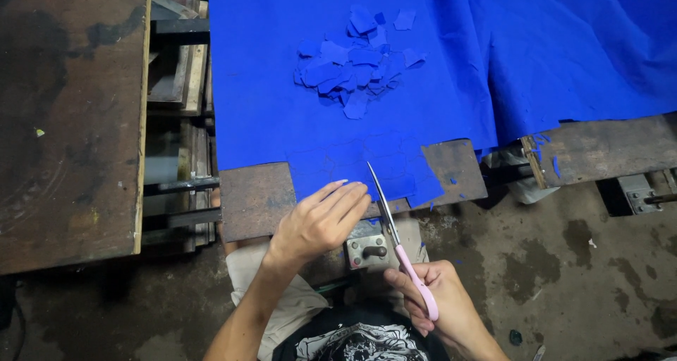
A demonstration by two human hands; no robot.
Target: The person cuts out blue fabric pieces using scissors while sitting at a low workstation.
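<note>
My right hand grips pink-handled scissors whose metal blades point up and away into the near edge of a bright blue fabric sheet. My left hand lies flat, fingers together, pressing that fabric edge just left of the blades. The near strip of fabric carries faint drawn outlines. Farther up the sheet lies a pile of several cut blue pieces.
The fabric covers a worn dark worktable with a metal bracket at its front edge. A second dark table stands to the left, with stacked frames in the gap. Stained concrete floor lies below right.
</note>
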